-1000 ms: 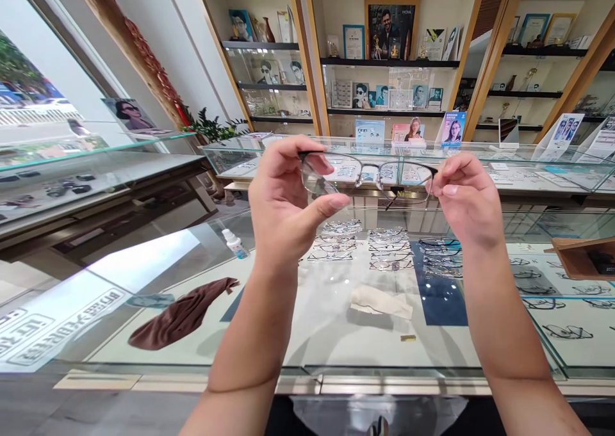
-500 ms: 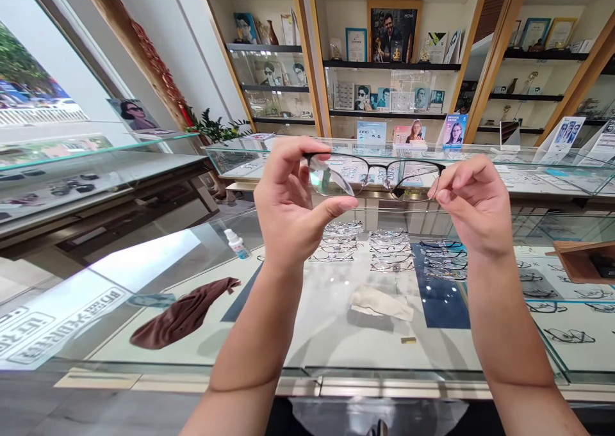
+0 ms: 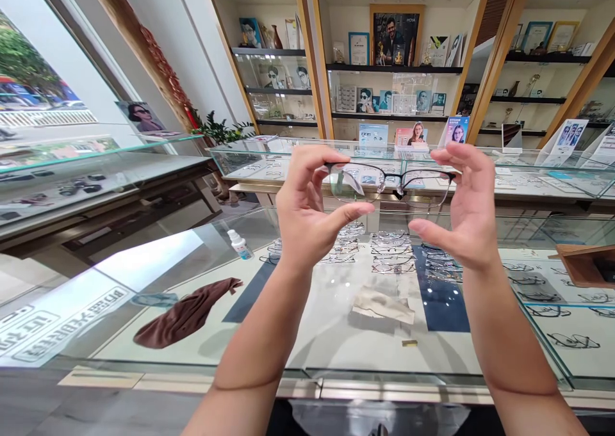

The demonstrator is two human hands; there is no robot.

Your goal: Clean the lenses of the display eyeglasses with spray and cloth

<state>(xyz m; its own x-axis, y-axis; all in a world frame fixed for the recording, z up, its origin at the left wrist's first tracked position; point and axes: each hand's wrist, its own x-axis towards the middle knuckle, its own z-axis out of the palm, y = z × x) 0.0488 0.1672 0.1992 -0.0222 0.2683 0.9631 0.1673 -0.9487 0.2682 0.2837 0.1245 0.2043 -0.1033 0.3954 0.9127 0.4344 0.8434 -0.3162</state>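
A pair of eyeglasses [image 3: 393, 176] with a dark upper rim is held up level above the glass counter, lenses facing me. My left hand [image 3: 305, 199] grips the left end, index finger along the top corner and thumb below the lens. At the right end, my right hand [image 3: 473, 212] is curved around the corner, its thumb dropped below the rim and its upper fingers raised; its exact contact is partly hidden. Beneath lie a crumpled beige cloth [image 3: 384, 305] and a small gold-coloured piece [image 3: 409, 343].
A brown cloth [image 3: 185, 317] lies on the counter at left, near a small white bottle [image 3: 240, 245]. Several rows of spectacle frames [image 3: 393, 253] show through the glass top. A wooden tray [image 3: 583, 263] stands at right. Another display counter [image 3: 269, 186] runs behind.
The eyeglasses and my left hand have shifted slightly right and down in view. My right hand has spread from a pinch at the right rim, thumb lower and fingers higher.
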